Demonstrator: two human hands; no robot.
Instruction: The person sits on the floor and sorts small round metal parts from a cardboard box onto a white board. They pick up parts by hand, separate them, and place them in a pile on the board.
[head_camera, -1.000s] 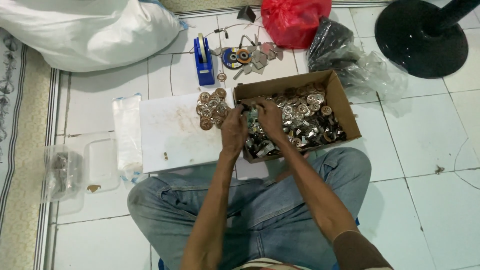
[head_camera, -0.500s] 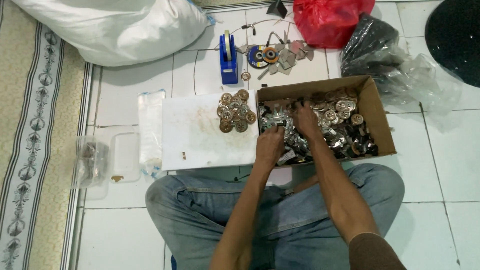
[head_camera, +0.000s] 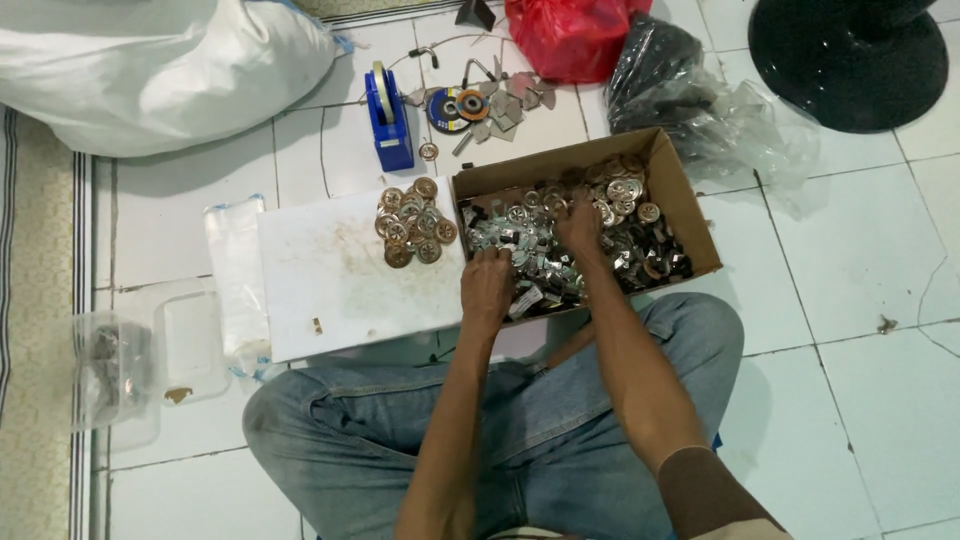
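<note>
**Both hands in open carton of small metal parts**

The open brown cardboard box (head_camera: 668, 170) sits on the white tiled floor (head_camera: 860, 260) directly ahead of the seated person's knees, and is filled with small silver-grey and dark metal parts (head_camera: 530, 240), with round washer-like discs towards its far side. The left hand (head_camera: 487, 283) rests at the box's near left corner, fingers curled down into the parts; whether it pinches a piece cannot be told. The right hand (head_camera: 580, 228) lies in the middle of the box, fingers bent down among the parts; its grip is likewise hidden.

Touching the box's left wall is a flat white board (head_camera: 330, 290), stained, lying on the floor. A cluster of round coppery discs (head_camera: 414, 222) lies on the board's far right corner, just beside the box.

Beyond the board stands a blue tape dispenser (head_camera: 387, 125), near scattered metal pieces and a disc wheel (head_camera: 455, 108). A red plastic bag (head_camera: 570, 35), a dark plastic bag (head_camera: 660, 70), a black round stand base (head_camera: 850, 60) and a large white sack (head_camera: 150, 70) lie farther out. Clear plastic containers (head_camera: 150, 360) sit at the left.
</note>
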